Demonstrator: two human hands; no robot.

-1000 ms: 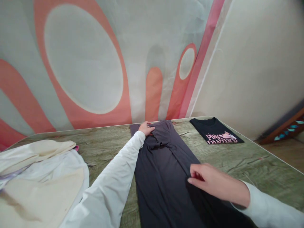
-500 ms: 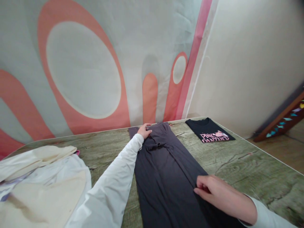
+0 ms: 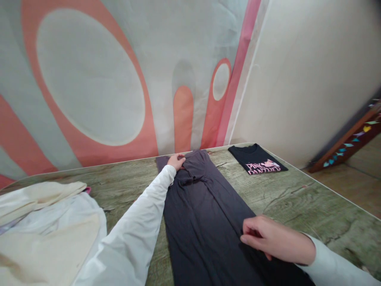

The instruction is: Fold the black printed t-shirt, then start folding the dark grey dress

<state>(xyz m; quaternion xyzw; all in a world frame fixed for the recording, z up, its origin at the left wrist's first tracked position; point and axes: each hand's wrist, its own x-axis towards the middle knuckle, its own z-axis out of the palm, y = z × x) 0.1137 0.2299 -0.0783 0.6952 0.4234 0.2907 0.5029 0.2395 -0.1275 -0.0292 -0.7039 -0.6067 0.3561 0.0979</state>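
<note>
A long dark grey-purple garment [image 3: 205, 214] lies lengthwise on the table, stretching from the far edge toward me. At its far end, a small loop or knot [image 3: 193, 179] shows in bunched cloth. My left hand [image 3: 176, 162] reaches out to that far end, thumb and fingers closed on the cloth. Over the garment's right side is my right hand [image 3: 263, 235], fingers curled in and thumb near the forefinger. A crease runs up to these fingertips; the bit of cloth between them is mostly hidden.
Cream and white clothes [image 3: 56, 222] lie in a loose heap at left. A folded black T-shirt [image 3: 257, 159] with pink print lies at the far right of the wood-patterned table [image 3: 297, 202]. A printed wall [image 3: 163, 47] rises behind the table's far edge.
The view has shifted slightly, so everything sits a little further left and higher. Both hands stay at nearly the same places on the garment; the right hand's fingers look slightly less tight.
</note>
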